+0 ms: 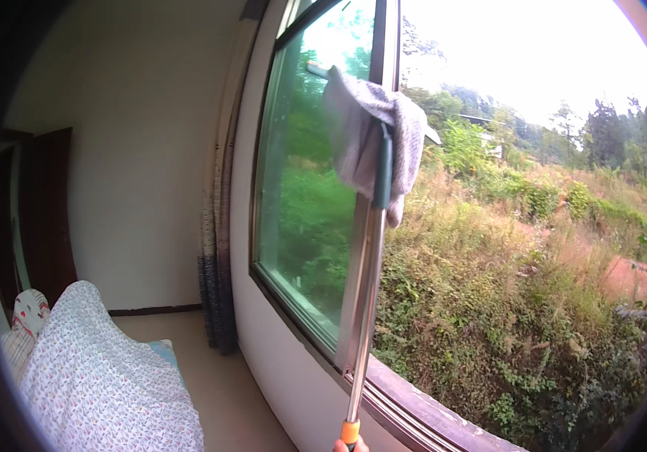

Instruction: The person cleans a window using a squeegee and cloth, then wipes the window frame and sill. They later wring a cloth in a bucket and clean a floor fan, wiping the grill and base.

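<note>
At the bottom edge of the head view, fingers of one hand grip the pole of a window squeegee (371,288) at its orange collar; only fingertips show, and which hand they belong to cannot be told. The metal pole rises to a dark green head socket. A grey-purple cloth (380,135) hangs draped over the squeegee's head, one end of which pokes out at the upper left. Cloth and head are in front of the green-tinted sliding window pane (317,209) and its frame edge. The other hand is out of view.
The window stands open on the right, above a sill with metal tracks (397,421); shrubs and a grassy slope lie outside. A gathered curtain (221,271) hangs left of the window. Flower-patterned fabric (114,378) covers something at lower left, near a dark door (49,209).
</note>
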`<state>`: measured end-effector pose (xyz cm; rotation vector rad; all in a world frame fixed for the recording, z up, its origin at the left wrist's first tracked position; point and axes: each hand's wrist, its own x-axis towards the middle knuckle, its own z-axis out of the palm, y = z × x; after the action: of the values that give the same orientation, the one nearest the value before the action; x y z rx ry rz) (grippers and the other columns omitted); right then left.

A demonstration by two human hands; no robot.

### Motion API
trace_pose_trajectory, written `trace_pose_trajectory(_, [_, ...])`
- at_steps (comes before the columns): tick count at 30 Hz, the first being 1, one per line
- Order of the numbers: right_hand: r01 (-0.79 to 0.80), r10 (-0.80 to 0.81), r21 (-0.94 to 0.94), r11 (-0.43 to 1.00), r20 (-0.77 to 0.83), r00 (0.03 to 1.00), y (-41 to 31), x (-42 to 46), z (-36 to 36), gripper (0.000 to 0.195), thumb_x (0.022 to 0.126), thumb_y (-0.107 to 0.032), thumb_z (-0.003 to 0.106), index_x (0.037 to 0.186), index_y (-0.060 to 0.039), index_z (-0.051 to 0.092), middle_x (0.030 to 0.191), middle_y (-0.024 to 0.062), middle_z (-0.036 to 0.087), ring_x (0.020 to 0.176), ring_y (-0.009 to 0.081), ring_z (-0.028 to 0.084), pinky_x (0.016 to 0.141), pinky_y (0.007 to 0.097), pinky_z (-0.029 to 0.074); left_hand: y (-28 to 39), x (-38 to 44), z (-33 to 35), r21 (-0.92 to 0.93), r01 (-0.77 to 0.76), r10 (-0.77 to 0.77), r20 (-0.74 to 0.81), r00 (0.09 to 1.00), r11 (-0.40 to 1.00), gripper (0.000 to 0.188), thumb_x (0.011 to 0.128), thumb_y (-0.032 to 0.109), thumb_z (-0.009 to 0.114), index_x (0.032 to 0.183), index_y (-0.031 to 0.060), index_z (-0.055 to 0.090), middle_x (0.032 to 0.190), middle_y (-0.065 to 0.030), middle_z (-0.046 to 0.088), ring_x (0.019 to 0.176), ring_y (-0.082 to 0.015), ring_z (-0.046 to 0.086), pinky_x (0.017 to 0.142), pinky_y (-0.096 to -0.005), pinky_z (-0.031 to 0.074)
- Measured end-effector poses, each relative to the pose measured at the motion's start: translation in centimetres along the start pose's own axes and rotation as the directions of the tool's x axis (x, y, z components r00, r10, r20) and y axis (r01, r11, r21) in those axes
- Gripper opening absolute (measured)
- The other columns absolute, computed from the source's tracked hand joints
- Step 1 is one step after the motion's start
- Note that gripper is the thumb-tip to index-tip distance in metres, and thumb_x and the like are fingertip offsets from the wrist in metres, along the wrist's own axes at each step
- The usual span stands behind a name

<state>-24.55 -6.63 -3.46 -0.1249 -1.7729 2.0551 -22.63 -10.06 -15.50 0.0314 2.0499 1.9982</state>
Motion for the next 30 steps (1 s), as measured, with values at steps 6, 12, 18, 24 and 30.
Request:
trace_pose_trajectory(6, [-0.029,0.028,-0.005,1.000,-0.055,0.998,-2.7,-2.3,-1.6,0.020,0.084,-0.019,0.065,0.093,-0.0066,0.051,0.073,-0.0050,0.044,0.064,0.0057,0.041,0.055,0.0220,0.036,3.5,1.1,3.4,0.011,0.008,-0.011,0.308,0.951,1.000,0.031,0.077,0.018,0.067,0.054,0.0079,0.049,0.050,0.0028,0.041,0.051,-0.0080,0.036,0.046,-0.0318,0.031])
trace_pose_trajectory(12, [-0.082,0.080,0.123,0.989,0.018,0.997,-6.1,-3.2,-5.1,0.025,0.078,-0.018,0.072,0.076,-0.0088,0.049,0.064,-0.0039,0.048,0.057,0.0052,0.045,0.048,0.0226,0.037,7.1,1.0,6.5,0.038,-0.020,-0.008,0.627,0.779,0.999,0.031,0.077,0.019,0.066,0.055,0.0068,0.050,0.050,0.0021,0.042,0.051,-0.0084,0.037,0.046,-0.0320,0.031])
trace_pose_trajectory(18, [0.055,-0.310,-0.356,0.933,-0.716,0.626,-6.9,-6.1,-9.0,0.023,0.077,-0.016,0.072,0.076,-0.0095,0.050,0.059,-0.0040,0.050,0.049,0.0045,0.048,0.042,0.0226,0.038,7.8,-3.7,9.8,0.076,-0.016,-0.059,0.874,0.482,0.997,0.030,0.078,0.020,0.066,0.055,0.0057,0.051,0.051,0.0015,0.044,0.051,-0.0088,0.038,0.047,-0.0323,0.032])
trace_pose_trajectory(24, [0.025,-0.368,-0.371,0.928,-0.907,0.205,-9.5,-8.2,-8.8,0.018,0.079,-0.010,0.069,0.086,-0.0086,0.052,0.057,-0.0033,0.049,0.043,0.0058,0.047,0.038,0.0217,0.039,6.6,-5.1,9.7,0.128,-0.021,-0.118,0.959,0.257,0.992,0.030,0.078,0.020,0.066,0.056,0.0045,0.052,0.051,0.0009,0.045,0.051,-0.0092,0.039,0.047,-0.0325,0.033])
trace_pose_trajectory(30, [-0.158,-0.396,-0.387,0.909,-0.918,-0.032,-9.1,-11.2,-9.5,0.029,0.077,-0.013,0.073,0.096,-0.0070,0.053,0.056,-0.0026,0.049,0.041,0.0067,0.046,0.037,0.0225,0.038,4.9,-6.1,9.2,0.185,-0.039,-0.180,0.979,0.099,0.982,0.030,0.078,0.021,0.066,0.057,0.0034,0.053,0.051,0.0002,0.046,0.051,-0.0096,0.040,0.047,-0.0328,0.033])
